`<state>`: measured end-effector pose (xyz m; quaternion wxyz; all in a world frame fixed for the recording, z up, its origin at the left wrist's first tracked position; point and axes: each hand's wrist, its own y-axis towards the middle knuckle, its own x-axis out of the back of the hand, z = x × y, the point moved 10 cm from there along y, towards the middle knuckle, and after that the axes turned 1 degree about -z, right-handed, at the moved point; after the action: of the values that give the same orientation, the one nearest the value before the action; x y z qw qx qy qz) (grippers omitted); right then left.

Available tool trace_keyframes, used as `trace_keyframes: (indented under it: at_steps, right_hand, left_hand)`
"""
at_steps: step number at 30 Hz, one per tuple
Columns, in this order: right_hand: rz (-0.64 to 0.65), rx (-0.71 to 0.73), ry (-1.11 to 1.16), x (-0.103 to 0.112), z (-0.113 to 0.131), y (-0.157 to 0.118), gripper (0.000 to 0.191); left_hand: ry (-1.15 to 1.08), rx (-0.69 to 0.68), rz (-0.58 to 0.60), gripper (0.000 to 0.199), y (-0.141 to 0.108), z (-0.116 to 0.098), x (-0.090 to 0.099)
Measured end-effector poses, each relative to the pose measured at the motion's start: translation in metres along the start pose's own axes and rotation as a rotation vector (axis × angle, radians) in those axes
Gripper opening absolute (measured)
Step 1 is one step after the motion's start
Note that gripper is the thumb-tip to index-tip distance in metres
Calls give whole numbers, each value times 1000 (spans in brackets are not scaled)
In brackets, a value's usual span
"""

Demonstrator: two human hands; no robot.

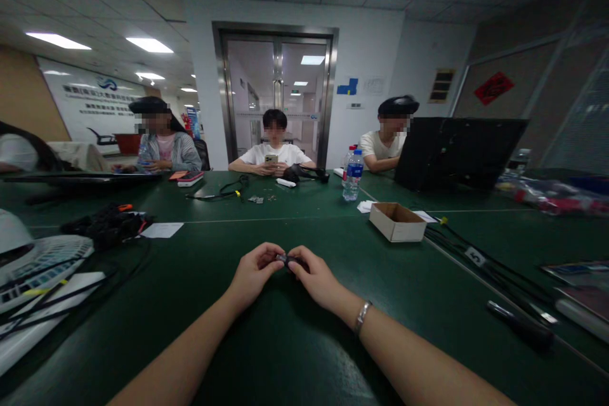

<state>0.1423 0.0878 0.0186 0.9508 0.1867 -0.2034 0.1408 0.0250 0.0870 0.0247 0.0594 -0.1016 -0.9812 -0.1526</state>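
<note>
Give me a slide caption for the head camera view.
Both hands, left hand and right hand, pinch a small dark part above the green table.

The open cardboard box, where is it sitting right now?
In the head view the cardboard box sits on the green table, to the right of and beyond the right hand, near the water bottle and the black cables.

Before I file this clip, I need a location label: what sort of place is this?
Probably an office meeting room used as a workspace: a long green table, glass double doors, a laptop, and both hands pinching a small dark part.
</note>
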Motion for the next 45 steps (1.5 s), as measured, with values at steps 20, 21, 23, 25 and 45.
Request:
trace_keyframes:
  at_steps: [20, 21, 23, 25, 45]
  right_hand:
    - [-105, 14, -10, 11, 9, -2, 17]
    - [-100, 6, -8, 11, 9, -2, 17]
    - [-84, -10, 24, 9, 7, -2, 18]
    - [-78, -7, 80, 8, 6, -2, 18]
    - [16, -149, 648, -21, -14, 4, 52]
  left_hand:
    - [-54, 73, -32, 23, 2, 11, 6]
    - [-59, 67, -25, 23, 1, 10, 6]
    - [-59, 58, -14, 22, 1, 9, 5]
    - [-56, 43, -9, 21, 2, 8, 4]
    - [-170, 30, -55, 35, 3, 3, -10]
